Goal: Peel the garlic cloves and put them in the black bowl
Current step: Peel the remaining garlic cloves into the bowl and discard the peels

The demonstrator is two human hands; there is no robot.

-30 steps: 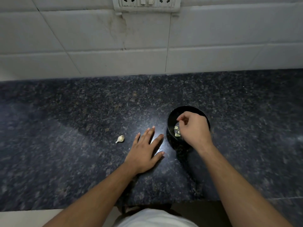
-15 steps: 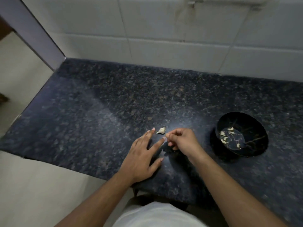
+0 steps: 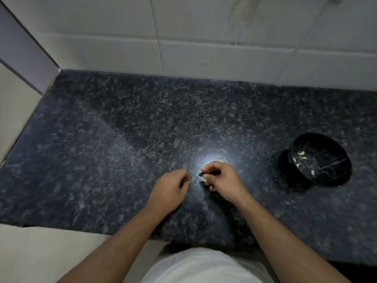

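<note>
Granite counter [image 3: 142,129], hands [image 3: 195,180] curled close.

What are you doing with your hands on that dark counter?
A person is peeling garlic. The right hand is curled over a garlic clove on the counter; only a sliver of the clove shows past the knuckles. The left hand sits beside it, fingers loosely curled, holding nothing that can be seen. The black bowl off to the right has a few peeled cloves in it.
</note>
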